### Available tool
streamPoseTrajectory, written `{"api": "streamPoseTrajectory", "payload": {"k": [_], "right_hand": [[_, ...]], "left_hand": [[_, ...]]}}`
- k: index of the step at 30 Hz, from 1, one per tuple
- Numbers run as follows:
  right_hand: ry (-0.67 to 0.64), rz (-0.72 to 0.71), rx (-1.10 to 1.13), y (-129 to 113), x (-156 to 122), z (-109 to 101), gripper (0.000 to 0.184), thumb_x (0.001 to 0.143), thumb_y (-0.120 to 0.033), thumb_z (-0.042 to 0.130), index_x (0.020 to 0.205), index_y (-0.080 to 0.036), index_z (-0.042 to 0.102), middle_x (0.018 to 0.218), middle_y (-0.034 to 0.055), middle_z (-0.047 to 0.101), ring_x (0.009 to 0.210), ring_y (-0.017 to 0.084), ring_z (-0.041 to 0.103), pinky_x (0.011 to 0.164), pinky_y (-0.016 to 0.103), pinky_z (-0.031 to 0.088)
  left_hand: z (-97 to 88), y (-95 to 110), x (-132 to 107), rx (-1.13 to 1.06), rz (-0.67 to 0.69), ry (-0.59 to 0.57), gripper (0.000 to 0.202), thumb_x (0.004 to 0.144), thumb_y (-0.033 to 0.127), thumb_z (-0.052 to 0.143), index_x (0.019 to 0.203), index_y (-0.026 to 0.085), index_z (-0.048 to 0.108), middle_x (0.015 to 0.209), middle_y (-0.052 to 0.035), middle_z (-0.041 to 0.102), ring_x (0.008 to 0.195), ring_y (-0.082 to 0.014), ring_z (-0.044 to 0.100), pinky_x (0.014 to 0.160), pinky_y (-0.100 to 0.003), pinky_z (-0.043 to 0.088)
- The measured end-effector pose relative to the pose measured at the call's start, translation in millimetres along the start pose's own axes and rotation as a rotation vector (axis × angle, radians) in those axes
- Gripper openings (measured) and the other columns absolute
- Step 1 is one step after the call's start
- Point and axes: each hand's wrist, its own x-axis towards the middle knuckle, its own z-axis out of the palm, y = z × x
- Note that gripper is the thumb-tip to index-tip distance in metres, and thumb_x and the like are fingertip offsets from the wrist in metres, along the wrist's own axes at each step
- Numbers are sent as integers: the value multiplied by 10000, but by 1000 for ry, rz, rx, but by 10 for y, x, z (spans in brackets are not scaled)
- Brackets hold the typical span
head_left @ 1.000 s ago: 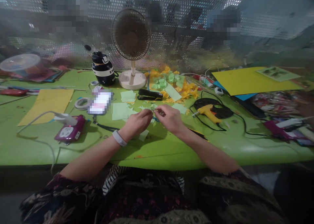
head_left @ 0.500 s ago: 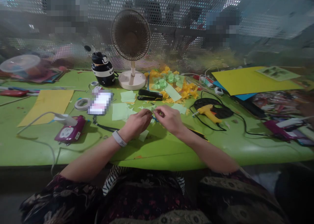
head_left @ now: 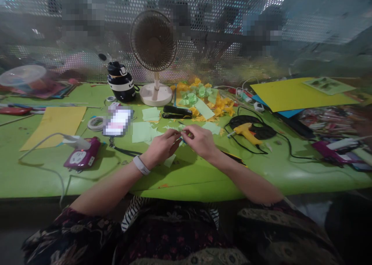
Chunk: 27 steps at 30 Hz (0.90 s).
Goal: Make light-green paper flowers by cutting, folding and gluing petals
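My left hand (head_left: pixel 164 144) and my right hand (head_left: pixel 200 140) meet fingertip to fingertip over the middle of the table, both with fingers pinched. What they hold is small and mostly hidden; pale green paper shows right behind the fingertips. Pale green paper squares (head_left: pixel 141 131) lie just left of them, with a smaller stack (head_left: pixel 150 114) farther back. A black stapler (head_left: pixel 177 112) rests beyond my hands. Behind it is a heap of green paper pieces (head_left: pixel 191 98) and orange paper pieces (head_left: pixel 225 105).
A yellow glue gun (head_left: pixel 247 133) with a black cord lies on the right. To the left are a phone (head_left: pixel 118 121), a tape roll (head_left: pixel 97 123) and a purple power socket (head_left: pixel 82 155). A fan (head_left: pixel 156 94) and a black bottle (head_left: pixel 121 87) stand at the back.
Both hands stay pinched together in nearly the same place, with only slight finger movement. The view has shifted very slightly; the table things lie as before.
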Motion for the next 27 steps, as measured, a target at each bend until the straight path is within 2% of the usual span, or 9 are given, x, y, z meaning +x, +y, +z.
{"api": "streamPoseTrajectory", "payload": {"k": [7,13,16,20,24,27], "right_hand": [[-3,26,68,-8,19,-8,147,943,-288,566,895,-196,670,803,50,724,676,166,653,609,285,457],[29,56,153,-49,38,-103,166,860,-340,624,940,-195,625,801,24,688,551,120,583,574,271,472],[89,15,103,-41,55,-151,173,838,-308,588,974,-202,599,891,58,667,678,165,618,628,302,501],[103,-65,36,-5,69,-123,261,806,-278,583,1057,-205,582,1060,121,652,1013,272,619,849,400,518],[36,-33,-19,12,66,-67,265,816,-274,584,1072,-206,577,1035,111,671,994,280,604,878,418,471],[36,-24,-48,9,65,-60,261,818,-268,583,1071,-204,573,1021,106,669,993,288,590,875,420,436]], "left_hand": [[-2,-4,-2,26,13,-24,236,993,225,475,1138,114,624,1110,-129,678,821,-171,716,688,-300,629],[-18,-27,6,45,19,-5,220,990,214,478,1082,100,643,1076,-134,686,803,-173,710,682,-308,628],[-34,-29,10,84,26,2,240,1001,237,468,1097,104,644,1081,-134,691,804,-173,712,684,-308,625],[-41,-22,7,144,43,-31,256,1014,250,439,1090,118,645,1090,-125,697,793,-163,708,657,-283,608],[-37,-5,0,187,52,-84,286,1030,261,391,1084,131,640,1101,-123,696,802,-157,700,637,-260,589],[-34,7,-1,200,59,-112,279,1029,253,389,1103,145,635,1100,-119,692,829,-159,697,642,-251,585]]}}
